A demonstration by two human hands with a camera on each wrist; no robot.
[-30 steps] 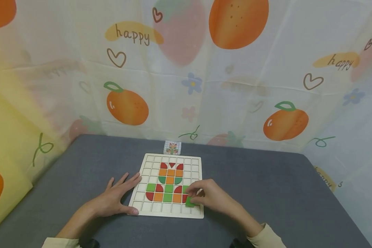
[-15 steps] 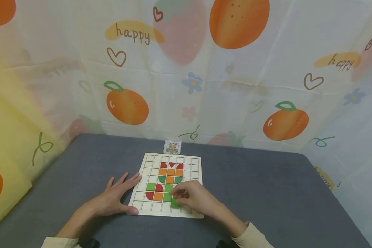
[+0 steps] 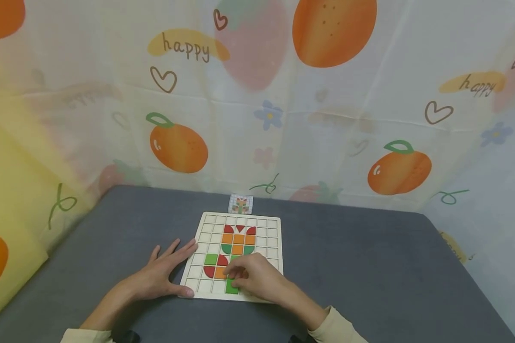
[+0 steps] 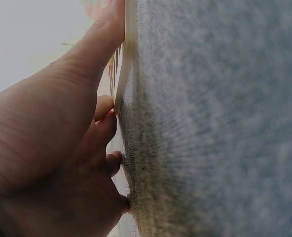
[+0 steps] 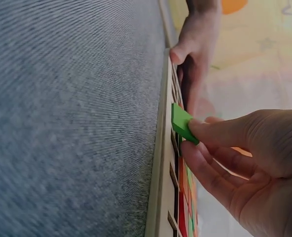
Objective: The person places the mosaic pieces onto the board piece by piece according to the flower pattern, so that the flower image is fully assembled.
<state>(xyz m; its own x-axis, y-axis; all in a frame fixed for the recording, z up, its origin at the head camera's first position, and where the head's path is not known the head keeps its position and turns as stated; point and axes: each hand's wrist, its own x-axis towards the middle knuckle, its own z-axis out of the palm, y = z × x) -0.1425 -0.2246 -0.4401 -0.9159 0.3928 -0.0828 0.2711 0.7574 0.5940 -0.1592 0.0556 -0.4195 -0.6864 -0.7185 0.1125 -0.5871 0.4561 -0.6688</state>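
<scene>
A white gridded board (image 3: 203, 284) lies on the grey table, with red, orange and green tiles forming a pattern in its cells. My right hand (image 3: 262, 278) pinches a green square tile (image 5: 183, 122) between thumb and fingers, low over the board's near middle; in the head view this tile covers a cell in the bottom row. That hand hides several tiles on the right of the pattern. My left hand (image 3: 154, 274) lies spread at the board's left edge, its thumb on the near left corner and its fingertips touching the side farther up.
Just behind the board lies a small card (image 3: 241, 204) printed with a similar tile pattern. A fruit-printed cloth (image 3: 309, 119) hangs along the table's far edge. Grey table surface (image 3: 352, 257) stretches out to the right of the board.
Holding the green square tile, my right hand has moved left along the board's near part, from the right side to the middle. The left hand has stayed in place.
</scene>
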